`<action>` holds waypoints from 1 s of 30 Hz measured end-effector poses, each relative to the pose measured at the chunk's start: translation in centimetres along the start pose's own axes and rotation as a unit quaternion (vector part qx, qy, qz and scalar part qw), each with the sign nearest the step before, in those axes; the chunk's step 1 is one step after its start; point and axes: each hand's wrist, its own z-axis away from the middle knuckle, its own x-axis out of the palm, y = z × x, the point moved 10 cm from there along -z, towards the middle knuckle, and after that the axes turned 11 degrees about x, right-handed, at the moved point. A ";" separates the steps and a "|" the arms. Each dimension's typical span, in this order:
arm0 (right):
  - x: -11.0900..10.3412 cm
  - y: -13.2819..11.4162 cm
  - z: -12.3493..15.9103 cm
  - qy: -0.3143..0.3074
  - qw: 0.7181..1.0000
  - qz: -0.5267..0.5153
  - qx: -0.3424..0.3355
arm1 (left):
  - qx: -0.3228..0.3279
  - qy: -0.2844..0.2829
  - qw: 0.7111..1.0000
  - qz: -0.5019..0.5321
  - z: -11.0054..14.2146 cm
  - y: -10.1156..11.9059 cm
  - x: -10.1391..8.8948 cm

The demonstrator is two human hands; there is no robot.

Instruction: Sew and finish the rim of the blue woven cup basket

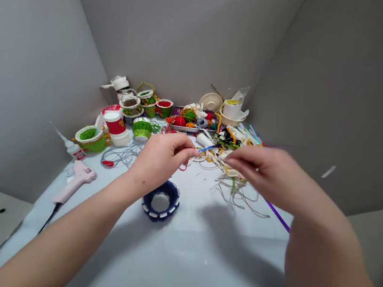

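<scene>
The blue bowl [161,201] sits on the white table [173,274], its rim marked with white dashes; just beyond it, over the table, the person's left hand [165,151] has thumb and finger closed on the blue strip [207,149], whose free end points right, toward the other hand. From where I stand, the right hand [259,165], beyond the bowl and to its right, has thumb and fingers drawn together; whether anything is pinched between them I can't tell. The two hands are apart.

Left of the bowl lies the pink glue gun [77,182], its black cord trailing off; farther left and beyond the bowl are the glue bottle [75,150], the green basket [91,139] and the red-banded cup [115,123]; loose grey cord [124,153] lies nearer the bowl. Well beyond the bowl is the tray [193,128] of coloured yarn balls; beyond the bowl and to its right are a white roll [205,140] and a tangle of yarn [231,168]; the purple strip [278,216] shows right of the bowl, partly hidden by the right arm.
</scene>
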 end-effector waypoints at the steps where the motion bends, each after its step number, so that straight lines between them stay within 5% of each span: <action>1: 0.9 -0.1 -0.1 -0.010 1.000 -0.003 -0.002 | 0.006 -0.007 1.000 0.000 -0.2 0.0 0.5; 4: 4.5 -0.9 -0.9 -0.062 0.991 -0.117 -0.010 | 0.034 -0.060 0.998 0.009 -0.8 0.1 2.7; 9: 10.9 -0.2 -3.0 -0.172 0.917 -0.351 0.081 | 0.033 -0.080 0.996 0.027 -0.8 -2.1 3.5; 14: 12.4 4.1 -4.3 -0.086 0.937 -0.302 0.155 | -0.085 -0.073 0.991 0.077 1.0 -8.8 3.1; 19: 16.1 6.1 -4.5 -0.085 0.938 -0.292 0.168 | -0.206 -0.238 0.945 0.090 4.6 -14.6 6.7; 24: 19.0 7.0 -4.3 -0.098 0.934 -0.286 0.192 | -0.278 -0.231 0.904 0.228 6.5 -16.1 8.1; 30: 19.9 7.0 -4.1 -0.097 0.933 -0.294 0.182 | -0.359 -0.255 0.847 0.298 7.9 -16.6 10.3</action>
